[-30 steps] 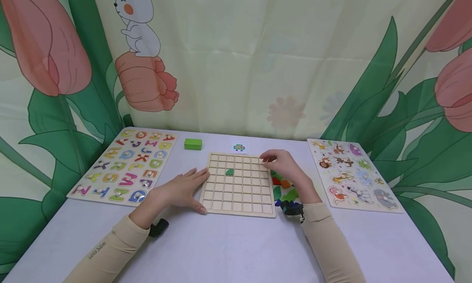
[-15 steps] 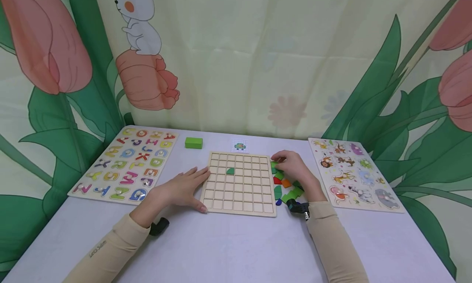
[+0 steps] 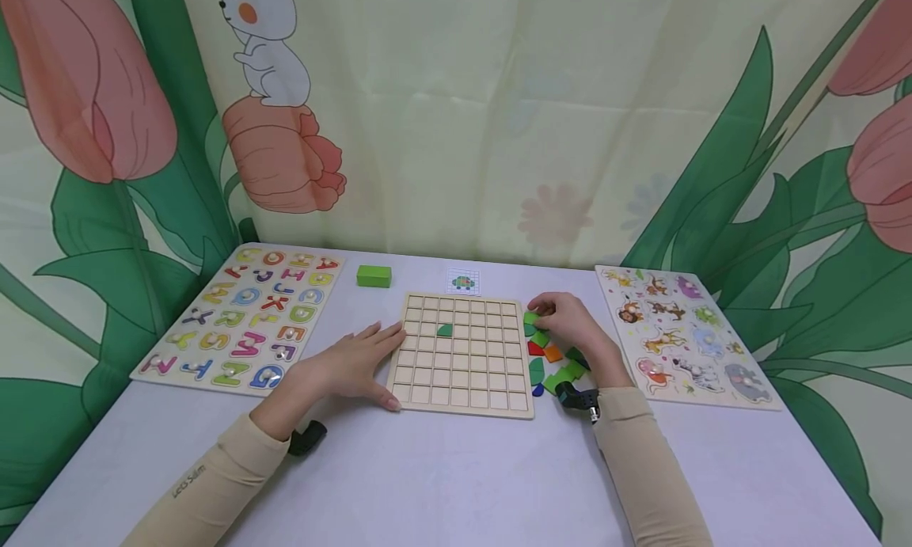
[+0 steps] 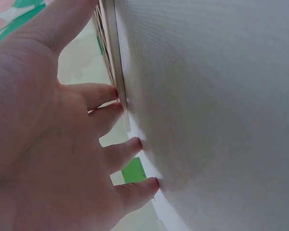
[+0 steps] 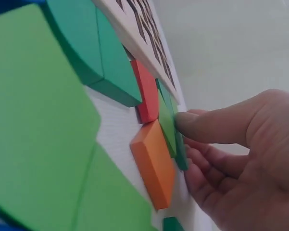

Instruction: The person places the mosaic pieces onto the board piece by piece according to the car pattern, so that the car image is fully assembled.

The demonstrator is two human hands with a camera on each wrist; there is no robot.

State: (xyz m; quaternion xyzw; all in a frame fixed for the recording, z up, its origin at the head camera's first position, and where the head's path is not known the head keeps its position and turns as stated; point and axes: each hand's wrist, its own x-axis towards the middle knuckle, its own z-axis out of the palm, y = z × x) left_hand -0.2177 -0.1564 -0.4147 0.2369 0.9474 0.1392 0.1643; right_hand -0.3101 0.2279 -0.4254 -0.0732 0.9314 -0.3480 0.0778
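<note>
In the head view my left hand lies with spread fingers at the left edge of a wooden grid board. Its thumb is at the board's lower left corner; the left wrist view shows the fingertips along the board's side. One dark green quarter-round piece sits in a cell of the board. My right hand is over the loose pieces at the board's right, fingers bent. In the right wrist view its thumb tip meets a light green piece; I cannot tell whether it is pinched.
Near the right hand lie an orange piece, a red piece and several green ones. Behind the board are a turtle pattern card and a green block. A letter puzzle lies left, an animal puzzle right.
My right hand has moved from the board's upper right corner rightward to the loose pieces, and has barely shifted in the last half second. The left hand has stayed at the board's edge.
</note>
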